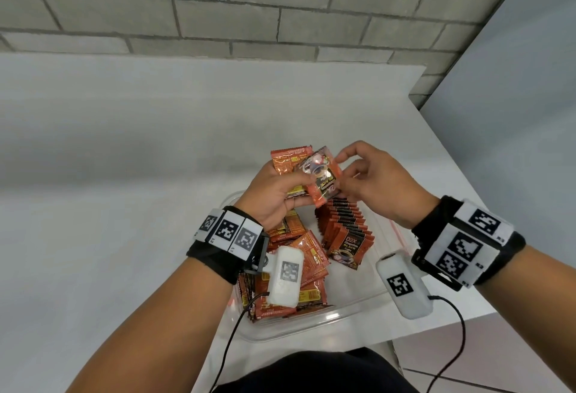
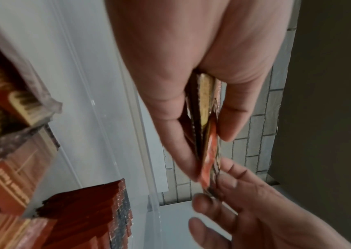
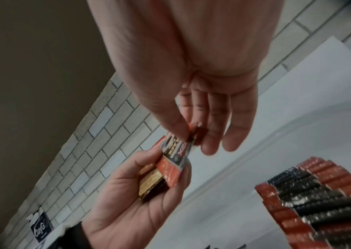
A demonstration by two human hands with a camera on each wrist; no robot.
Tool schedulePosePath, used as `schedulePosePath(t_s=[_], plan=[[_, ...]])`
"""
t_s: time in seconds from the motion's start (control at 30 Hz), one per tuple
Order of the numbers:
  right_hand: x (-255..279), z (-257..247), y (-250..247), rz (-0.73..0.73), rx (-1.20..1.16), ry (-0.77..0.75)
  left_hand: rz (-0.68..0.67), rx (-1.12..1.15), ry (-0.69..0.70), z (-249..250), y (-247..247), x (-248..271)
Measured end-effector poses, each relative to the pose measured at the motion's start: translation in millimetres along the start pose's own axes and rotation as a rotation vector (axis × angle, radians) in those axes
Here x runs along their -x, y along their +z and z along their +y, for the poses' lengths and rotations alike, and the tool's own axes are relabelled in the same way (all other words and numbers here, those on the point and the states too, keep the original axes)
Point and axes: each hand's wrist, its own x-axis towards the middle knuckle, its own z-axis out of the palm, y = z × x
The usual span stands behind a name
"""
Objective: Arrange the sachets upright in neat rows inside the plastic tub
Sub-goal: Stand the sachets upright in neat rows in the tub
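A clear plastic tub (image 1: 311, 327) sits at the near edge of the white table. Along its right side stands a row of upright orange-and-black sachets (image 1: 346, 230), also seen in the right wrist view (image 3: 319, 193). Loose sachets (image 1: 299, 264) lie in a heap on the tub's left side. Above the tub my left hand (image 1: 290, 183) grips a small stack of sachets (image 1: 288, 160), thumb in front and fingers behind. My right hand (image 1: 346, 171) pinches the right edge of the front sachet (image 1: 321, 180) of that stack. The pinch (image 3: 189, 134) shows between thumb and fingers.
The white table (image 1: 124, 143) stretches left of and behind the tub, up to a grey brick wall (image 1: 249, 12). Its right edge (image 1: 461, 174) runs close to the tub. Black cables (image 1: 230, 346) hang from both wrist units over the near edge.
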Motion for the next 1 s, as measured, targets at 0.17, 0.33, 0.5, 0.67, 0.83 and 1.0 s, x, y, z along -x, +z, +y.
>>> schedulePosePath(t_s=[0.17, 0.33, 0.5, 0.67, 0.83, 1.0], plan=[[-2, -7, 1, 0.055, 0.025, -0.116, -0.037, -0.036, -0.017, 0, 0, 0], [3, -4, 2, 0.018, -0.137, 0.085, -0.001, -0.045, 0.005, -1, 0, 0], [15, 3, -15, 0.037, -0.060, 0.002, 0.057, -0.005, 0.002, 0, -1, -2], [37, 24, -18, -0.049, 0.349, -0.092, 0.069, -0.004, -0.011, 0, -3, -2], [43, 36, -11, -0.237, 0.631, -0.010, 0.061, -0.014, -0.013, 1, -1, -2], [37, 48, 11, -0.363, 0.877, 0.018, 0.062, -0.022, -0.015, 2, -1, -1]])
